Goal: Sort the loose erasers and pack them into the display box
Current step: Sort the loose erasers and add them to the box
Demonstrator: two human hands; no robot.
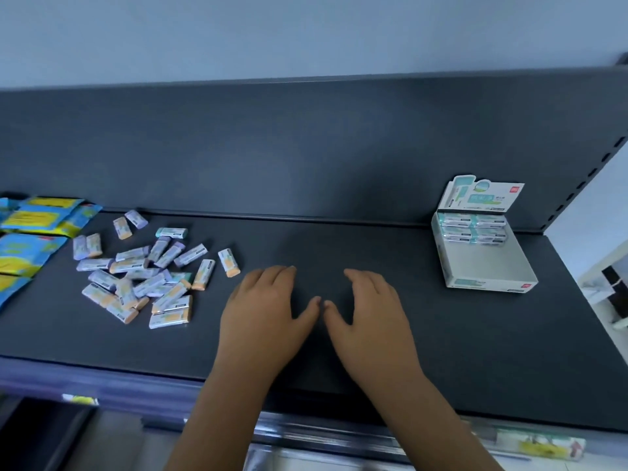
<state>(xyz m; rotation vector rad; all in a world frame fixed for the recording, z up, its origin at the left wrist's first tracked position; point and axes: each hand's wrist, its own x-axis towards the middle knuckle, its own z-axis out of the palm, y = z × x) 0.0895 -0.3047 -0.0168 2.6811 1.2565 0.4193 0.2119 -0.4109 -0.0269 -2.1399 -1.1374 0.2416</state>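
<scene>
A heap of several loose erasers (142, 273) in paper sleeves, with orange, purple and teal ends, lies on the left of the dark shelf. The white display box (489, 263) stands at the right with its lid flap up. A few rows of teal erasers (470, 227) fill its far end, and the near part is bare. My left hand (265, 307) and my right hand (370, 311) rest flat, palms down, side by side in the middle of the shelf, thumbs nearly touching. Neither holds anything.
Blue and yellow packets (30, 232) lie at the far left, touching the heap's edge. The shelf's upright back panel (306, 147) runs behind everything. A white fixture (608, 287) stands at the right edge. The shelf's front lip (102, 379) is near me.
</scene>
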